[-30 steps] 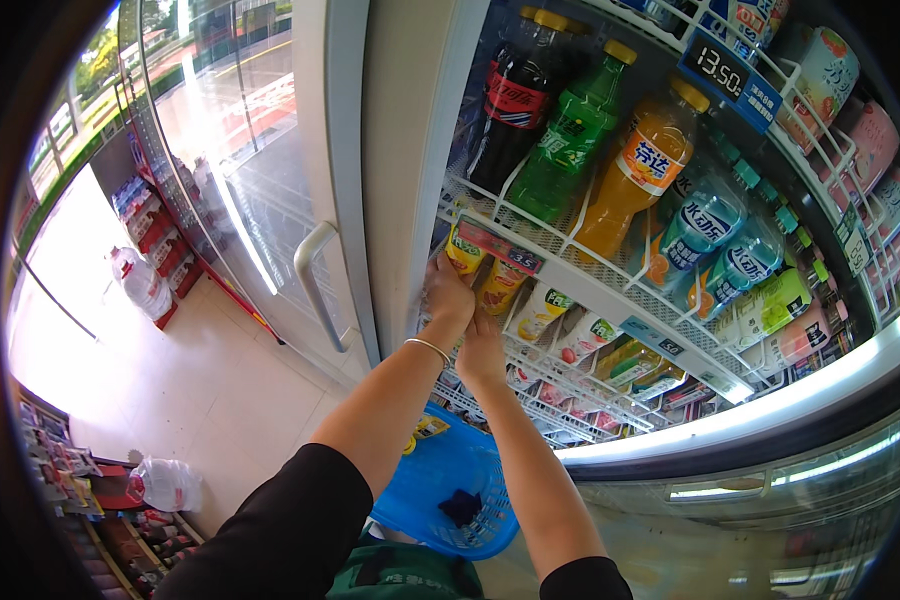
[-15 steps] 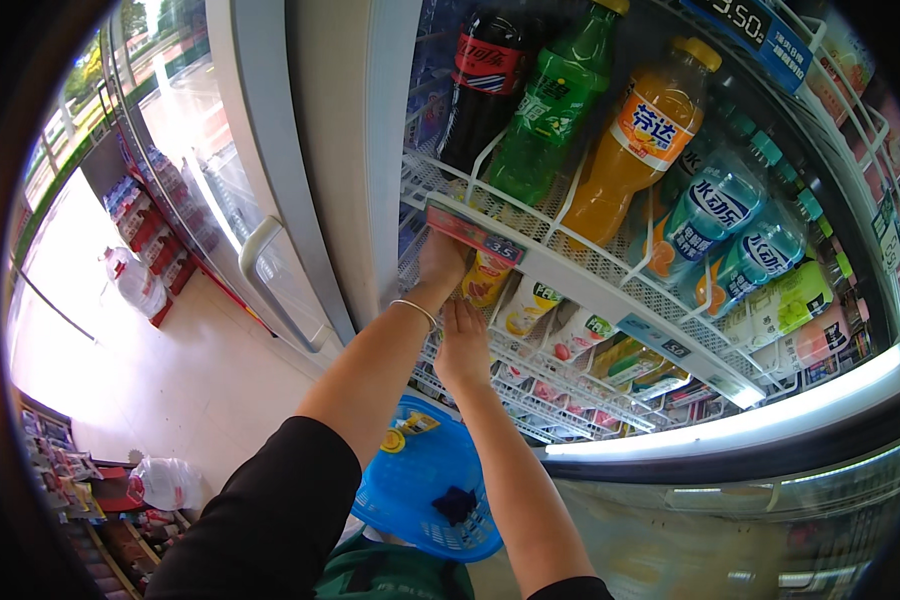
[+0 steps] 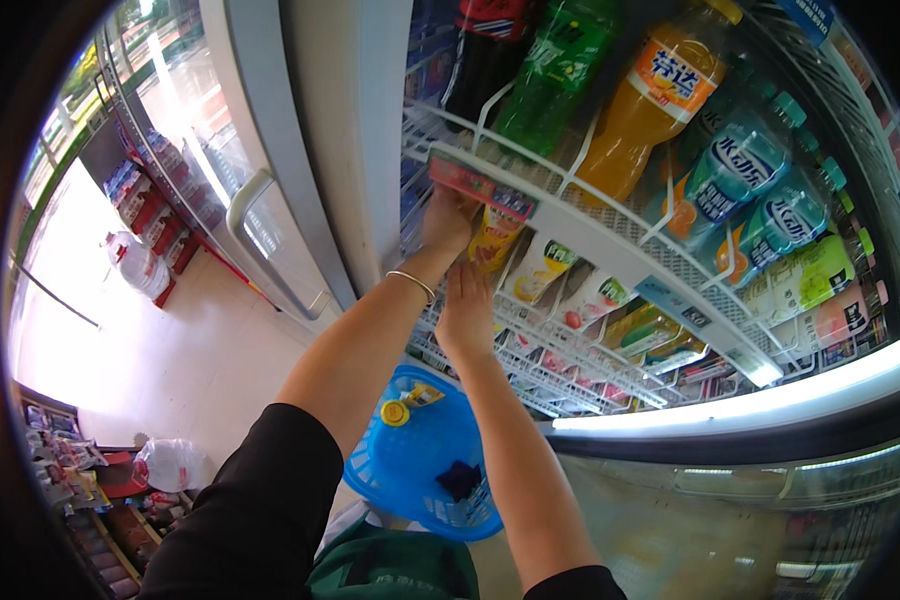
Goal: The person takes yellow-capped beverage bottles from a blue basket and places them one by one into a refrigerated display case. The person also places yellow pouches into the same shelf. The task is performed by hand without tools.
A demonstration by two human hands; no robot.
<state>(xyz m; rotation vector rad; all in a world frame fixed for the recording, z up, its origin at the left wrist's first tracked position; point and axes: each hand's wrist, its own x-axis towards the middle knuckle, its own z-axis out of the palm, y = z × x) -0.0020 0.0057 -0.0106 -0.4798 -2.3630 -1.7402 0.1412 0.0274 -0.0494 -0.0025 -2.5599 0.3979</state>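
Observation:
My left hand [image 3: 448, 222], a bangle at its wrist, reaches into a lower level of the drinks cooler beneath a red price tag [image 3: 481, 184]. Its fingers are hidden behind the tag and shelf edge, so I cannot tell what they hold. A yellow-labelled drink bottle [image 3: 494, 240] stands right beside it. My right hand [image 3: 466, 315] is just below, fingers stretched out together at the front edge of the lower wire shelf [image 3: 530, 315], with nothing visible in it. White-labelled bottles [image 3: 542, 268] line up to its right.
On the shelf above lie a dark cola bottle [image 3: 485, 60], a green bottle [image 3: 560, 80], an orange soda [image 3: 655, 100] and blue-labelled bottles [image 3: 735, 170]. A blue basket [image 3: 410, 460] hangs below my arms. The cooler door [image 3: 260, 230] is open at left; water packs [image 3: 140, 265] stand on the floor.
The shelves, bottles and basket sit higher in the picture as the view has tilted down. Both hands keep nearly the same places at the lower shelf.

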